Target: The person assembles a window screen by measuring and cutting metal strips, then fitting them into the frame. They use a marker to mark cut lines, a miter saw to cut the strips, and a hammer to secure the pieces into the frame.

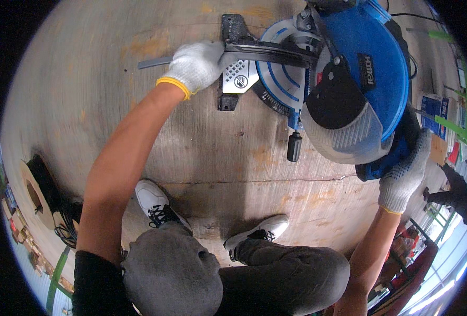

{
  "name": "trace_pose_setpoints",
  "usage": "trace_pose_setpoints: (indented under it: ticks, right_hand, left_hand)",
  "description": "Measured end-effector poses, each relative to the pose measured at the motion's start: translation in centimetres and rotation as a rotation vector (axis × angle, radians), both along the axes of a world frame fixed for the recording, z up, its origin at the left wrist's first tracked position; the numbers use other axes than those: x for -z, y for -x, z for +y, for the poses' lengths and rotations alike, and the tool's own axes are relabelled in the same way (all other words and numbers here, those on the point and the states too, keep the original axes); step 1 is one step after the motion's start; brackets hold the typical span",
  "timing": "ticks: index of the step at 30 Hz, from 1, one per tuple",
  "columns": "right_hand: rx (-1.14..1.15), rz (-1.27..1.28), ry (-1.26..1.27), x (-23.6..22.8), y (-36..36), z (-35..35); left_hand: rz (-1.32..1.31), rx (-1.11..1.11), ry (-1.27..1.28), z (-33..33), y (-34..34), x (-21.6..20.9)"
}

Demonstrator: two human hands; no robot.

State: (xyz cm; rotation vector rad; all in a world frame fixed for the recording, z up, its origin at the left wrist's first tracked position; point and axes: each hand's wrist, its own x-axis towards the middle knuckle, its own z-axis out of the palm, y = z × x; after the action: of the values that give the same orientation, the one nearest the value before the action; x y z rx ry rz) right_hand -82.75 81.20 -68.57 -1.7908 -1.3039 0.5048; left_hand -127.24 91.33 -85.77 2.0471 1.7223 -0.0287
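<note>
A blue miter saw (386, 58) stands on the floor ahead, to the right of centre. My left hand (195, 64), in a white knit glove with a yellow cuff, is closed on a narrow grey bar (153, 63). One end of the bar sticks out left of the hand; toward the right it lies along the saw's black fence (267, 52). My right hand (406, 174), gloved in white with dotted grip, wraps round the saw's handle (369, 169) at the lower right. The clear blade guard (352, 139) hangs over the round table (279, 79), hiding most of the blade.
The saw's black knob (294, 146) points toward me above the stained floor (212, 142). A cable spool (32, 187) stands at the left. Boxes (437, 108) and green straps line the right edge, near a dark shape (457, 197). My white shoes (152, 199) are close below.
</note>
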Motion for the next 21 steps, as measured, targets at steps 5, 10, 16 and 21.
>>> trace_pose_setpoints:
  ticks: [5,10,16,21]
  right_hand:
    - [0.008,-0.048,-0.007,0.1,1.0,-0.6]
    - [0.024,0.12,0.009,0.4,1.4,-0.7]
    - [-0.068,0.055,0.034,-0.2,1.1,-0.7]
    - [-0.007,0.119,0.002,0.4,0.8,-0.9]
  left_hand:
    - [-0.012,0.002,-0.038,-0.3,0.2,0.8]
    - [-0.026,0.001,-0.077,-0.5,0.2,0.9]
    - [-0.032,-0.008,-0.061,-0.5,0.1,0.5]
    - [-0.019,-0.011,-0.056,-0.3,-0.1,0.5]
